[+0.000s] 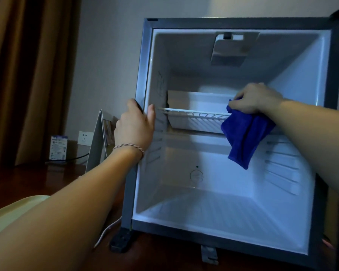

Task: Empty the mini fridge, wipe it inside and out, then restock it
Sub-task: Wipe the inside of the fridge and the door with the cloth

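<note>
Head view, looking forward and down into an open mini fridge (143, 79) that fills the centre and right of the frame and stands on a dark wooden counter (47, 178). Its cavity holds nothing but a wire shelf (194, 114), so the emptying looks done and the inside wipe is the step in hand.

The left hand (134, 128), with a braided bracelet (129, 147) at the wrist, curls its fingers round the fridge's left front edge at mid height, steadying the cabinet. The right hand (256, 98), right of centre, pinches a bunched blue cloth (245, 133) at the right end of the wire shelf; most of the cloth hangs loose below the fist.

To wipe well, it would likely help to spread the cloth flat under the palm instead of letting it dangle, run it along each shelf wire, then press into the moulded side rails where grime would collect, keeping the left hand braced.

The liner is smooth, glossy white plastic with ribbed rail slots on both walls and a round dial low on the back wall. The shelf is thin white-coated wire. The cloth looks soft and plush, like microfibre. The outer frame is dark and matte.

At far left, a brown curtain (27, 75) hangs in folds.
</note>
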The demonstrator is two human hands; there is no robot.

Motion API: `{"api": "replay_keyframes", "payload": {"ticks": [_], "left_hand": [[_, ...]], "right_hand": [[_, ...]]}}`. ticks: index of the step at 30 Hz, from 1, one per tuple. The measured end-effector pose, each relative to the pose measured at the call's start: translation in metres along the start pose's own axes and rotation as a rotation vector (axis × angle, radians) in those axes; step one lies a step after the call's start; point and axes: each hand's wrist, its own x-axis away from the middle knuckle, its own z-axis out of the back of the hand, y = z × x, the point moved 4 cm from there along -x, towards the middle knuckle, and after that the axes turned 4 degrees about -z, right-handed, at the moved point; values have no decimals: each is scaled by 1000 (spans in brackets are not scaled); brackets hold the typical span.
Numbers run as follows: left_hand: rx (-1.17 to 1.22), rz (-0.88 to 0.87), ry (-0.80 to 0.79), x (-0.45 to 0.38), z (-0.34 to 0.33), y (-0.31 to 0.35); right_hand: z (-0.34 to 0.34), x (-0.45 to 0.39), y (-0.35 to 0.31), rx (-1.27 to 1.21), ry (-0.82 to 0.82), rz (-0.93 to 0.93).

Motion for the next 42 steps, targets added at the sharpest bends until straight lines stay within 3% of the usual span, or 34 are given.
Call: {"api": "replay_keyframes", "payload": {"ticks": [4, 11, 15, 20, 28, 31, 34, 38, 42], "left_hand": [[-12, -12, 23, 1, -4, 0], [-11, -26, 33, 1, -7, -4], [-11, -20, 39, 2, -8, -4], [-20, -22, 13, 1, -5, -5], [10, 54, -27, 1, -2, 2], [-88, -79, -18, -2, -2, 9], [-159, -191, -14, -7, -8, 12], [-154, -198, -22, -7, -10, 9], [-175, -224, 3, -5, -13, 12]], "right_hand": [[3, 1, -18, -116, 74, 19], [-11, 4, -148, -233, 145, 303], [-26, -6, -172, -128, 12, 333], [-23, -5, -137, -15, -112, 279], [3, 4, -13, 119, -76, 0], [12, 11, 22, 162, -53, -92], [10, 10, 22, 156, -40, -97], [6, 5, 14, 168, -121, -52], [5, 5, -9, 55, -79, 30]]}}
